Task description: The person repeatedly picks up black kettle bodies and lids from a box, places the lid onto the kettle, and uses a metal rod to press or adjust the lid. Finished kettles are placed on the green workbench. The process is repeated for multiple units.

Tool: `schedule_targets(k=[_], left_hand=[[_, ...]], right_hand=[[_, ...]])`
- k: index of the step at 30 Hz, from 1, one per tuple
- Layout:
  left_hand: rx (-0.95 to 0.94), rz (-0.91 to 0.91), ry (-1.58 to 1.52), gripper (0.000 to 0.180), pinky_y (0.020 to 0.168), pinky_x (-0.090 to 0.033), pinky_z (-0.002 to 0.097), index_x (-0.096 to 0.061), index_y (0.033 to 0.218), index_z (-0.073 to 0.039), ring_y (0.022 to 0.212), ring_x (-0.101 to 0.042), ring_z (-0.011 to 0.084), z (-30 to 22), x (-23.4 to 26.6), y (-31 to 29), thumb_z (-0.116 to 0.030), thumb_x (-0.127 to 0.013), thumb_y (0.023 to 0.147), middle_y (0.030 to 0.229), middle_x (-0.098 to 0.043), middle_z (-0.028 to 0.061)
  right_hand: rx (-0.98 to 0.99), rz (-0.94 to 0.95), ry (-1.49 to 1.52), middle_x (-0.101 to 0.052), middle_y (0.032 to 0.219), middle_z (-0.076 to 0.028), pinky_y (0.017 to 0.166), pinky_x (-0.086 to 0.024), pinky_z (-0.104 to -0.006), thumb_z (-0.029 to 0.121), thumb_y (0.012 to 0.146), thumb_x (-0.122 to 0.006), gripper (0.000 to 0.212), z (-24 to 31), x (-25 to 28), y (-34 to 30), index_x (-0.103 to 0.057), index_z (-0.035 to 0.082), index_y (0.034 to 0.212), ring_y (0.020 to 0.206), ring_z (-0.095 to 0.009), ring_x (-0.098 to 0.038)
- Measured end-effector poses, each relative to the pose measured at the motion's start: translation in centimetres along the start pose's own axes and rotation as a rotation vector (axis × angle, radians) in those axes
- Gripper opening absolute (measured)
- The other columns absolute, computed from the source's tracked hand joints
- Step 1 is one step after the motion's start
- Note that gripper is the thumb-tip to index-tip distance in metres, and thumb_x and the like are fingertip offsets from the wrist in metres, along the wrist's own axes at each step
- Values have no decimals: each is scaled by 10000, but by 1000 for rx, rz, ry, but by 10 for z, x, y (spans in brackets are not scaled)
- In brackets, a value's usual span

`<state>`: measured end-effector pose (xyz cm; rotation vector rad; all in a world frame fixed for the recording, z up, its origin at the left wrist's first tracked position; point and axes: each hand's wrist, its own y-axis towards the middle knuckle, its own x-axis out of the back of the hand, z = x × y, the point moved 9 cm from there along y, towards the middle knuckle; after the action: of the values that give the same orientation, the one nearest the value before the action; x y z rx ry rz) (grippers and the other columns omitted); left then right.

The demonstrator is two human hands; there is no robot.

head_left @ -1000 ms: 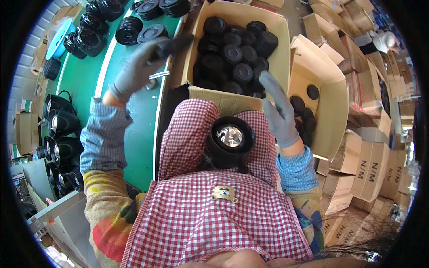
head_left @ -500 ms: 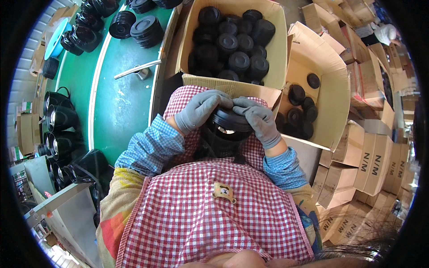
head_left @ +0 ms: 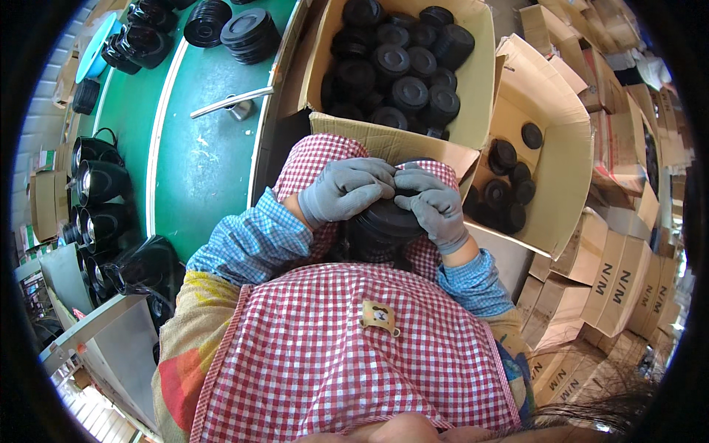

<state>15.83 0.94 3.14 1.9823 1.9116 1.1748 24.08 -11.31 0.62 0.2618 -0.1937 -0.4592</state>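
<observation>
Both hands wear grey knit gloves and meet over a round black lamp housing (head_left: 384, 225) resting in the person's lap. The left hand (head_left: 343, 190) lies curled over its top edge, fingers pressed down on it; the right hand (head_left: 436, 207) grips the opposite side, fingertips touching the left's. The housing is dark, circular and ribbed at the rim, mostly hidden under the gloves.

Under the hands spreads a red-and-white checked apron (head_left: 332, 347). Just beyond the fingertips stands an open cardboard box (head_left: 480, 88) packed with black round caps (head_left: 402, 63). To the right of the right hand is a second box (head_left: 569, 170) holding fewer caps. Left of the left hand runs a green table (head_left: 199, 155), with stacked black discs (head_left: 247, 29) at its far end and black lamps (head_left: 100, 184) along its left edge.
</observation>
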Motion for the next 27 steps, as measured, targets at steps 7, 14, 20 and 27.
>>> schedule_targets(k=[7, 14, 20, 27], left_hand=[[186, 5, -96, 263, 1079, -470, 487, -725, 1013, 26, 1112, -668, 362, 5, -2, -6, -163, -543, 1013, 1087, -708, 188], [281, 43, 33, 261, 1142, -398, 475, -718, 1111, -19, 1179, -629, 338, -13, -4, -12, -214, -572, 1015, 1211, -687, 168], [474, 118, 262, 616, 1230, -200, 538, -411, 1519, -17, 1480, -317, 452, 19, 12, -19, -361, -493, 1015, 1567, -401, 237], [328, 235, 448, 999, 1198, -130, 646, -349, 1562, -37, 1480, -286, 508, -21, -6, 6, -770, -479, 895, 1584, -351, 288]], right_hand=[[-162, -50, 95, -673, 1254, -171, 1155, -374, -457, 181, 975, -570, 292, -12, -2, -9, -784, -18, 963, 1253, -304, -580], [-156, 35, -61, -606, 1408, -163, 1211, -297, -441, 290, 1061, -514, 348, -15, -4, -13, -725, 34, 1164, 1433, -341, -441], [-14, 75, -595, -563, 1439, -200, 1215, -278, -471, 215, 1075, -451, 359, 48, -31, -15, -623, 34, 1334, 1435, -361, -417], [73, 16, -561, -540, 1434, -227, 1165, -350, -501, 200, 1009, -541, 423, 27, -17, -1, -575, -3, 1378, 1377, -378, -475]])
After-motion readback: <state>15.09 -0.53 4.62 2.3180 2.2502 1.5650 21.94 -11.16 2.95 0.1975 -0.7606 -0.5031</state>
